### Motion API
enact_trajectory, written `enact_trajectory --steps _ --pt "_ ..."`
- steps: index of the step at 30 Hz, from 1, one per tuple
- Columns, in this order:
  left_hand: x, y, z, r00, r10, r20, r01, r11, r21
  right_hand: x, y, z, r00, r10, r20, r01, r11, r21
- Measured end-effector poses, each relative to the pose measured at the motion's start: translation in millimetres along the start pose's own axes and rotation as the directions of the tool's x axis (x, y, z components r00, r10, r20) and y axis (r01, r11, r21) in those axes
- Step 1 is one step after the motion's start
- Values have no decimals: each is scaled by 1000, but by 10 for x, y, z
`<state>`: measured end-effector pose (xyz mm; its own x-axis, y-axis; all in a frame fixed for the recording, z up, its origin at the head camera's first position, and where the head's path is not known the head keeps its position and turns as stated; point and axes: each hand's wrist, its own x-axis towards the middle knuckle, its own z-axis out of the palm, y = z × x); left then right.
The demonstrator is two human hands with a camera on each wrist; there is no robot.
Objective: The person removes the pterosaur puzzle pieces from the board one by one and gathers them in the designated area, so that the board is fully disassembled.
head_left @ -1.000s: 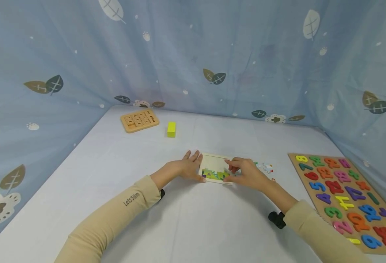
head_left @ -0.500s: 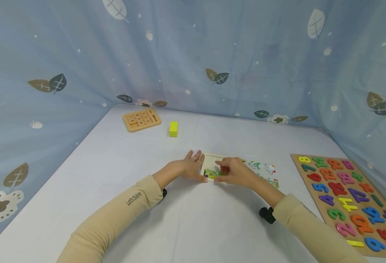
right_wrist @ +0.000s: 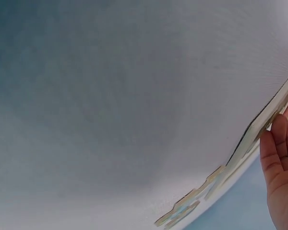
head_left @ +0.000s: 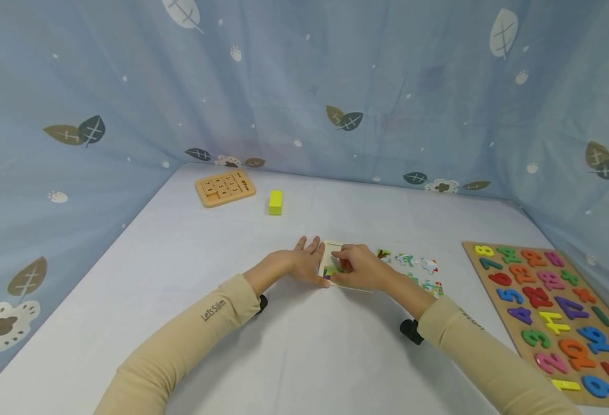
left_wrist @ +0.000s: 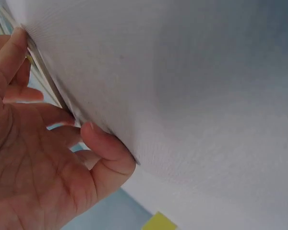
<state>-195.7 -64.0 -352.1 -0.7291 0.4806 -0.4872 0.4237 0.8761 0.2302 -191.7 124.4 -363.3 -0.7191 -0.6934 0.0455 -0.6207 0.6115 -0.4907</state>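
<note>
A small pale puzzle tray (head_left: 353,288) lies on the white cloth in front of me, with green picture pieces (head_left: 330,270) along its near side. My left hand (head_left: 303,266) rests at the tray's left edge, fingers spread and thumb (left_wrist: 12,52) at the near corner. Over the tray is my right hand (head_left: 358,268), its thumb low near the green pieces and its index finger bent, a gap between them. In the right wrist view, the fingertips (right_wrist: 268,139) touch the tray area. The right hand hides most of the tray's inside.
Several loose jigsaw pieces (head_left: 405,259) lie right of the tray. A board of coloured numbers (head_left: 525,305) lies at the far right. Behind, on the left, are a wooden number slide puzzle (head_left: 216,199) and a yellow block (head_left: 275,203). A patterned blue curtain (head_left: 294,86) surrounds the table.
My right hand has moved left across the tray, covering more of it and uncovering more loose pieces on the right. My left hand has stayed at the tray's left edge.
</note>
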Motion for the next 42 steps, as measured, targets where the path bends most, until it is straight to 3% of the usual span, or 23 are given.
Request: enact_trajectory --steps 5,11,17,21,27,33,40,42 --pt "7 2 -35 1000 10 9 -11 999 34 22 -17 7 1000 -11 8 11 1000 -18" --pt "15 -1 -24 1000 9 17 -9 1000 9 27 -4 45 1000 11 17 -11 1000 -20" --pt "10 -13 -1 1000 2 0 -2 1000 -9 49 -18 67 999 9 -31 -9 1000 -11" --pt "8 -22 -8 1000 6 -6 -6 1000 7 73 -66 44 998 54 -40 -55 998 -11" --pt "18 -21 3 1000 14 -2 -14 1000 10 133 -155 -17 986 165 1 -165 985 -40" --pt "14 -29 -7 1000 -2 2 2 1000 1 191 -198 -67 985 165 46 -161 984 -83" --pt "-12 -15 -26 1000 -5 9 5 1000 -11 302 -222 -119 945 286 161 -272 957 -101" --pt "-18 -11 -25 1000 -8 12 8 1000 -14 309 -219 -124 945 286 161 -273 957 -103"
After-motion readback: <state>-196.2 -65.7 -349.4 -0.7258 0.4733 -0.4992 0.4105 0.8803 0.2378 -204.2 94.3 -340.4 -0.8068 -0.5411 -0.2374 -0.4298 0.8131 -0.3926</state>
